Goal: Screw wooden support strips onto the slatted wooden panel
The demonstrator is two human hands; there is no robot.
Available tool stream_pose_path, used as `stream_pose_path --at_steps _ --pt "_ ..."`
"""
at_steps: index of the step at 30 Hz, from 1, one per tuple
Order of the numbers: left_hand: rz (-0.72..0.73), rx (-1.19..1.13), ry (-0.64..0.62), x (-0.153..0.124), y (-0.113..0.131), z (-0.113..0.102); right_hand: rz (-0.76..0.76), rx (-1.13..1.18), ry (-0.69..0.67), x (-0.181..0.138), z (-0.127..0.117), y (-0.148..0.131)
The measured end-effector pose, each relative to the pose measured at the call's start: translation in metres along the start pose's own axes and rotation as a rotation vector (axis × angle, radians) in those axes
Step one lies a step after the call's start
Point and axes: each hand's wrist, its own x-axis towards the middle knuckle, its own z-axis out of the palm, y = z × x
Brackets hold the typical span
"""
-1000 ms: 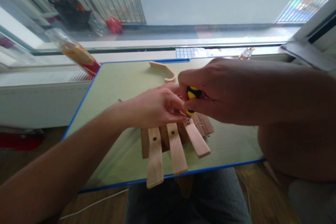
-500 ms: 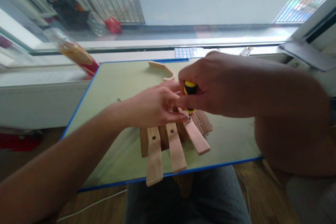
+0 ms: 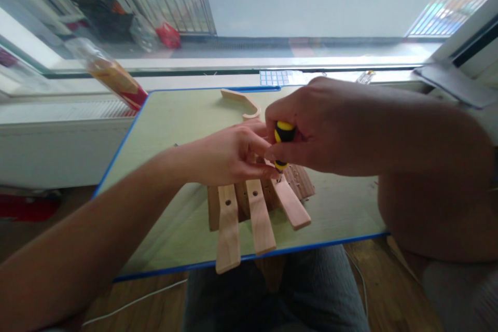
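Observation:
My right hand (image 3: 311,127) is closed around the yellow and black handle of a screwdriver (image 3: 285,132), which stands nearly upright. Its tip meets the rightmost light wooden strip (image 3: 293,205) near that strip's upper part. Across the strips lies my left hand (image 3: 237,153), thumb pressed on this same strip beside the tip, the other fingers bent and partly hidden. Two more wooden strips, one at the left (image 3: 228,238) and one in the middle (image 3: 261,220), each show a dark round hole. Beneath them is a brown wooden board (image 3: 301,179).
A curved wooden piece (image 3: 249,102) lies beyond my hands on the green, blue-edged table (image 3: 167,114). On the left by the sill leans a clear bag with a red end (image 3: 112,75). A blue-and-white gridded sheet (image 3: 272,78) lies at the window.
Both hands keep their places, with the screwdriver tip still on the right strip. The whole view has shifted very slightly.

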Motion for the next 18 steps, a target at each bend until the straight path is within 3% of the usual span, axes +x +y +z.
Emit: stream_pose_path --at_steps 5,10,18 --pt "0.008 0.026 -0.016 0.000 -0.001 -0.001 0.006 -0.038 -0.039 -0.003 -0.001 0.004" --pt "0.010 0.079 -0.015 -0.003 0.000 0.000 -0.052 0.016 0.090 -0.017 -0.008 0.014" --pt "0.031 0.053 -0.041 -0.004 0.000 0.000 0.007 -0.010 0.100 -0.017 -0.017 0.007"
